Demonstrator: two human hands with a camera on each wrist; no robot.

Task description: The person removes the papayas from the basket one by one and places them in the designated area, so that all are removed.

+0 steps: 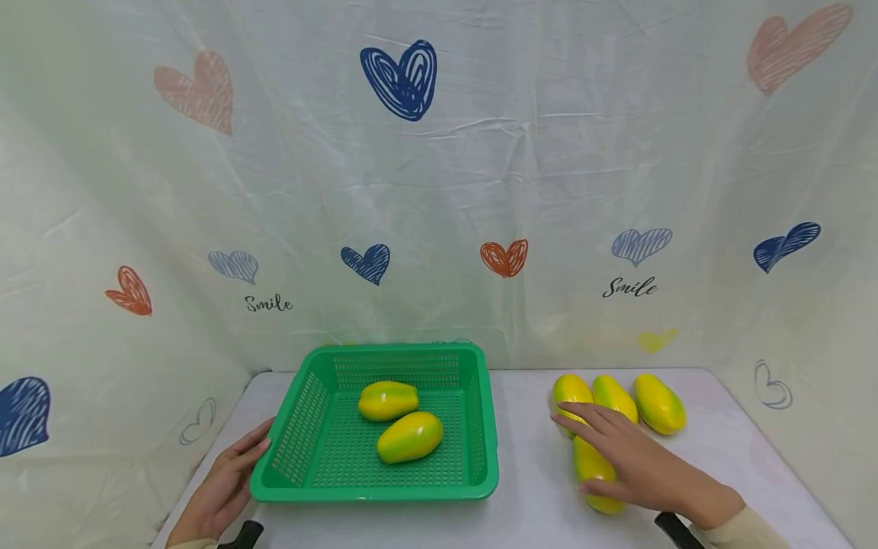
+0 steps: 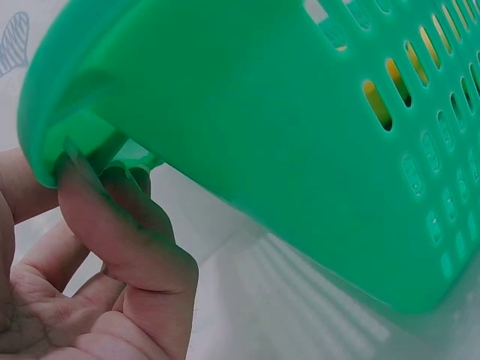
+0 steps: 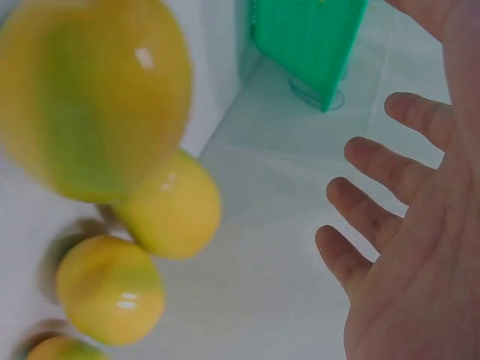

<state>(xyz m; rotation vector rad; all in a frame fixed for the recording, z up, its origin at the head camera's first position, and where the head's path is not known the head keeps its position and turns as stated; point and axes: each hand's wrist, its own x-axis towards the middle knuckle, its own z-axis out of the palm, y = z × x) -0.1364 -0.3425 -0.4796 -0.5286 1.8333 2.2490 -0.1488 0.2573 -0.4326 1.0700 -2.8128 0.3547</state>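
A green plastic basket (image 1: 490,427) with slotted walls stands on the left of the table; two oval yellow-green fruits, mango-like, lie inside, one (image 1: 388,400) behind the other (image 1: 410,438). My left hand (image 1: 222,480) holds the basket's left rim, its fingers (image 2: 135,247) curled up under the lip in the left wrist view. My right hand (image 1: 634,461), fingers spread and fairly straight, is over a near yellow-green fruit (image 1: 591,463) at the right and partly hides it. In the right wrist view the palm faces the fruits, with a gap between.
Behind my right hand lie more such fruits, a left one (image 1: 571,387), a middle one (image 1: 615,396) and a right one (image 1: 660,404). The white table (image 1: 528,457) ends at a hanging sheet (image 1: 439,191) printed with hearts, which also rises along both sides.
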